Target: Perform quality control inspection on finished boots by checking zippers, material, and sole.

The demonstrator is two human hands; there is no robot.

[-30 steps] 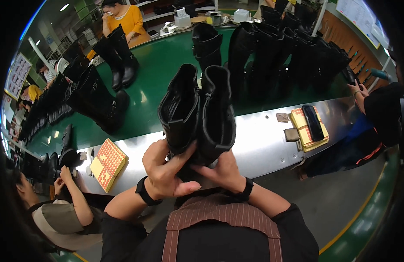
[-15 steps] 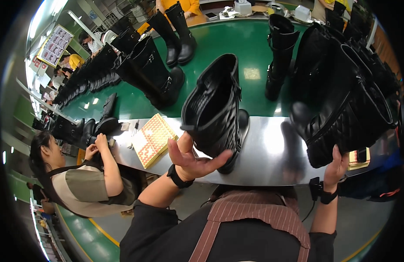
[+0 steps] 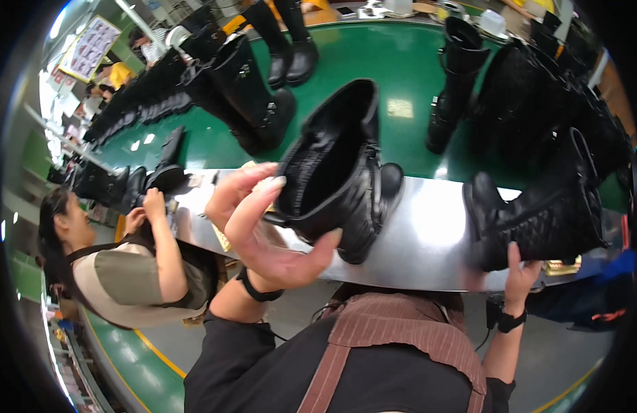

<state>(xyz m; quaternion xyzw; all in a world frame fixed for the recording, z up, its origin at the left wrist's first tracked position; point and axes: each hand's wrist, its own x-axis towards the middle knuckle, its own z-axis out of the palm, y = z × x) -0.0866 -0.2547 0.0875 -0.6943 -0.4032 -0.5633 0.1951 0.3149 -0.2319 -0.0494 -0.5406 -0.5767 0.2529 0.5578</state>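
A tall black boot (image 3: pixel 363 199) stands at the metal edge before me, its open top facing up toward me. My left hand (image 3: pixel 270 234) is beside the near left of its shaft, fingers curved and spread apart, the fingertips near the top rim. Whether they touch the leather I cannot tell. To the right, a second black boot with a quilted shaft (image 3: pixel 545 224) lies tilted, its toe to the left and its opening to the right. My right hand (image 3: pixel 521 279) grips its near side; part of the fingers is hidden.
Behind the metal strip (image 3: pixel 428 213) runs a green tabletop (image 3: pixel 366 51). More black boots (image 3: pixel 242 96) stand at left, and others (image 3: pixel 518 103) crowd the right. A co-worker (image 3: pixel 119 268) at left handles a boot. A yellow patterned pad (image 3: pixel 563 267) lies at the right edge.
My left hand has risen toward the upright boot's rim. The right-hand boot has been lowered and swung flatter, with my right hand still on it. The view has shifted slightly.
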